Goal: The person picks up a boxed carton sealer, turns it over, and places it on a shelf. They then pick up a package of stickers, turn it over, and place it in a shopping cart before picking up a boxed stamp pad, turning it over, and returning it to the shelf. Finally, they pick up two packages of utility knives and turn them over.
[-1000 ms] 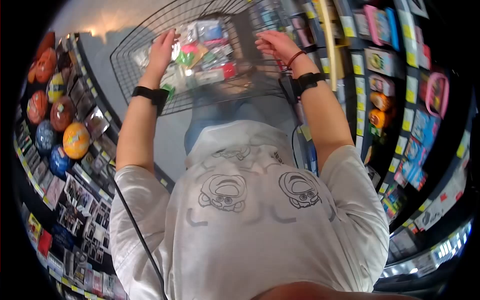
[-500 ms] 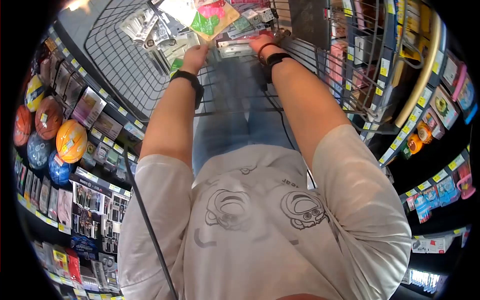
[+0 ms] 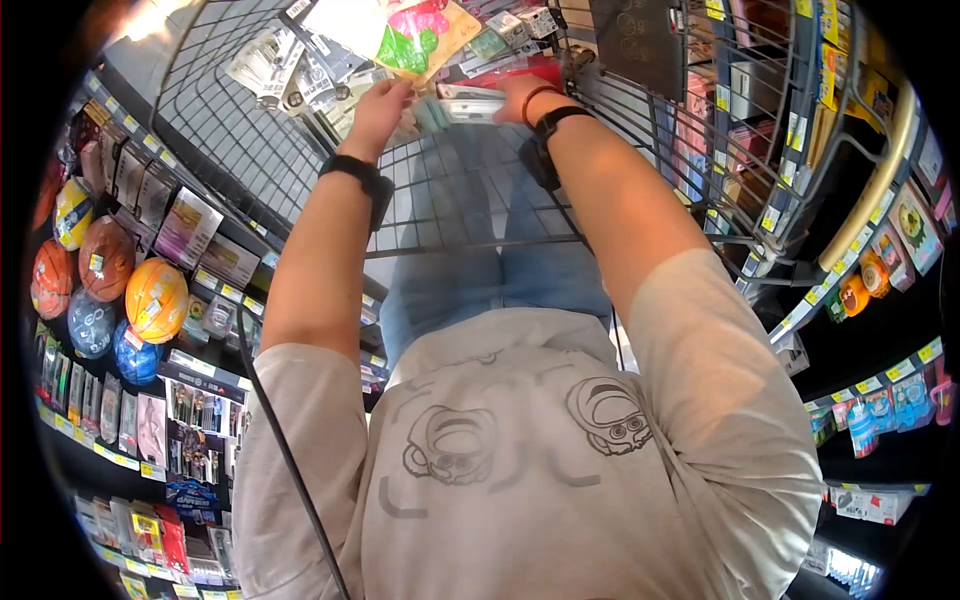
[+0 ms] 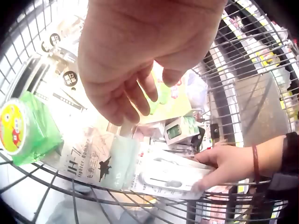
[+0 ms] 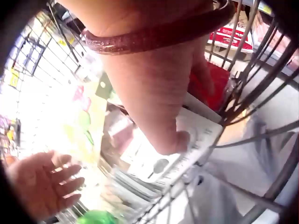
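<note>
My right hand [image 4: 222,165] reaches into a wire shopping cart [image 3: 440,242] and grips the end of a flat white package [image 4: 166,175] printed with a grey oblong shape. Beside its fingers lies something red [image 5: 212,86]. My left hand [image 3: 380,110] is over the near part of the pile, fingers loosely bent and apart in the right wrist view. Just below those fingertips is a pale green packet [image 4: 124,161], next to a card packet with a jet printed on it [image 4: 100,156]. A green tub with a yellow lid [image 4: 13,128] sits at the left.
Farther in the cart lie a card with green and pink shapes [image 3: 410,45] and several black-and-white packets [image 3: 275,70]. Shelves with balls [image 3: 157,303] line the left side. More stocked shelves [image 3: 895,390] stand at the right, and a dark panel [image 3: 640,45] is at the cart's far side.
Both hands have come down from wide apart above the cart into its contents, closer together. The right hand has taken hold of the white package; the left has shifted slightly left.
</note>
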`<state>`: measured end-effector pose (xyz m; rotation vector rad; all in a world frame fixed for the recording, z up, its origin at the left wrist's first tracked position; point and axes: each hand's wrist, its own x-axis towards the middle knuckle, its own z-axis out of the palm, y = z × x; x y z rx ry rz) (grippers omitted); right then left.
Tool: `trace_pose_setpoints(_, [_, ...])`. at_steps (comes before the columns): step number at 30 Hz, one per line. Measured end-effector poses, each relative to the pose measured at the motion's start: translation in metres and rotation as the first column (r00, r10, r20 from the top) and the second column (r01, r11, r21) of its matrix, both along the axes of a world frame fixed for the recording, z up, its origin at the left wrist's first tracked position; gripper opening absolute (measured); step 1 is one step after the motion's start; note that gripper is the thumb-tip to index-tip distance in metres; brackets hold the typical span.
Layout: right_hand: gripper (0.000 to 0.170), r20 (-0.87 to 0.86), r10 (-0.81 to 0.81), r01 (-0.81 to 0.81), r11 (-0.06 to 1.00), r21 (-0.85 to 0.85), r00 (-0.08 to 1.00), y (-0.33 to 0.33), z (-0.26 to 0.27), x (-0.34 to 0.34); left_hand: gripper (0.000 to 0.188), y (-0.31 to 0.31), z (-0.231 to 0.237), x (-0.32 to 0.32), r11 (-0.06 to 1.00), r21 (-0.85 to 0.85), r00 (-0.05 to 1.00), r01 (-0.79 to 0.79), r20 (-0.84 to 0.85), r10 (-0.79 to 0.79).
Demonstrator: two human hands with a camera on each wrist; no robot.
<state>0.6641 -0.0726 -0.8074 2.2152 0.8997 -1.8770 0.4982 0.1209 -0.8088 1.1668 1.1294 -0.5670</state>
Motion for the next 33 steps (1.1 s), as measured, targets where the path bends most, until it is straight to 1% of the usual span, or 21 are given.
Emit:
trace_pose_setpoints(2, [0.06, -0.049, -0.026, 0.03, 0.996, 0.081, 0.998, -0.008, -0.008, 0.006, 0.036, 0.006, 0.025, 0.002, 1.0, 0.002, 0.999, -0.03, 0.036, 0.03])
trace_pose_setpoints(3, [0.06, -0.028, 0.03, -0.023, 0.972, 0.235, 0.999, -0.014, 0.001, 0.014, 0.035, 0.007, 0.041, 0.004, 0.999, 0.012, 0.998, -0.036, 0.044, 0.036])
trace_pose_setpoints(5, [0.061, -0.127, -0.047, 0.067, 0.986, 0.155, 0.991, -0.01, 0.052, 0.037, 0.036, 0.006, 0.073, 0.003, 0.994, 0.046, 0.988, -0.098, 0.126, 0.092])
trace_pose_setpoints(6, [0.059, -0.153, -0.152, 0.187, 0.95, 0.249, 0.976, -0.015, 0.077, 0.044, 0.031, -0.001, 0.099, 0.008, 0.971, 0.126, 0.968, -0.202, 0.176, 0.179])
trace_pose_setpoints(7, [0.052, -0.253, -0.236, 0.29, 0.935, 0.204, 0.938, -0.011, 0.102, 0.05, 0.029, -0.001, 0.112, 0.005, 0.971, 0.17, 0.97, -0.168, 0.202, 0.133])
trace_pose_setpoints(9, [0.041, -0.454, -0.385, 0.544, 0.784, 0.299, 0.803, -0.012, 0.157, 0.054, 0.033, -0.012, 0.149, 0.005, 0.943, 0.122, 0.915, -0.31, 0.309, 0.26])
trace_pose_setpoints(10, [0.038, -0.512, -0.427, 0.62, 0.726, 0.297, 0.745, -0.01, 0.195, 0.056, 0.032, -0.016, 0.172, 0.007, 0.952, 0.123, 0.907, -0.279, 0.36, 0.219])
trace_pose_setpoints(11, [0.039, -0.596, -0.483, 0.722, 0.642, 0.259, 0.642, -0.015, 0.202, 0.052, 0.031, -0.022, 0.195, 0.008, 0.961, 0.128, 0.896, -0.246, 0.407, 0.176])
trace_pose_setpoints(12, [0.041, -0.66, -0.491, 0.783, 0.568, 0.252, 0.568, -0.014, 0.231, 0.051, 0.032, -0.037, 0.235, 0.017, 0.946, 0.047, 0.824, -0.321, 0.505, 0.255])
trace_pose_setpoints(13, [0.044, -0.721, -0.489, 0.836, 0.497, 0.232, 0.491, -0.018, 0.263, 0.047, 0.038, -0.048, 0.271, 0.022, 0.956, -0.058, 0.772, -0.287, 0.577, 0.267])
trace_pose_setpoints(15, [0.047, -0.783, -0.432, 0.861, 0.444, 0.248, 0.448, -0.026, 0.313, 0.036, 0.045, -0.064, 0.316, 0.026, 0.99, -0.049, 0.784, -0.133, 0.606, 0.136])
trace_pose_setpoints(16, [0.049, -0.81, -0.393, 0.869, 0.42, 0.262, 0.435, -0.028, 0.335, 0.034, 0.046, -0.08, 0.339, 0.031, 0.962, -0.14, 0.74, -0.233, 0.617, 0.269])
trace_pose_setpoints(17, [0.049, -0.807, -0.358, 0.844, 0.451, 0.291, 0.47, -0.03, 0.354, 0.032, 0.043, -0.096, 0.361, 0.037, 0.901, -0.236, 0.631, -0.364, 0.65, 0.424])
trace_pose_setpoints(19, [0.048, -0.729, -0.3, 0.776, 0.39, 0.495, 0.616, -0.032, 0.39, 0.024, 0.04, -0.114, 0.391, 0.039, 0.829, -0.255, 0.5, -0.497, 0.697, 0.514])
trace_pose_setpoints(21, [0.048, -0.736, -0.247, 0.776, 0.215, 0.592, 0.63, -0.032, 0.403, 0.012, 0.036, -0.126, 0.419, 0.033, 0.806, -0.215, 0.438, -0.552, 0.747, 0.499])
trace_pose_setpoints(22, [0.052, -0.629, -0.317, 0.701, 0.229, 0.676, 0.71, -0.034, 0.42, 0.008, 0.035, -0.135, 0.432, 0.028, 0.774, -0.187, 0.397, -0.605, 0.772, 0.497])
trace_pose_setpoints(25, [0.059, -0.315, -0.188, 0.353, 0.224, 0.908, 0.93, -0.036, 0.446, -0.002, 0.035, -0.152, 0.467, 0.01, 0.68, -0.11, 0.298, -0.725, 0.84, 0.453])
trace_pose_setpoints(26, [0.067, -0.295, -0.131, 0.314, 0.157, 0.936, 0.946, -0.034, 0.452, -0.011, 0.035, -0.159, 0.477, -0.002, 0.645, -0.082, 0.279, -0.76, 0.855, 0.437])
trace_pose_setpoints(29, [0.07, -0.514, -0.047, 0.516, 0.109, 0.85, 0.856, -0.027, 0.481, -0.053, 0.036, -0.17, 0.506, -0.041, 0.525, 0.057, 0.336, -0.849, 0.826, 0.454])
trace_pose_setpoints(30, [0.068, -0.621, -0.027, 0.617, 0.161, 0.771, 0.783, -0.024, 0.481, -0.065, 0.038, -0.173, 0.512, -0.051, 0.441, 0.04, 0.246, -0.896, 0.873, 0.421])
trace_pose_setpoints(33, [0.06, -0.746, 0.002, 0.705, 0.324, 0.63, 0.666, -0.019, 0.5, -0.103, 0.035, -0.175, 0.525, -0.091, 0.348, 0.118, 0.249, -0.93, 0.899, 0.36])
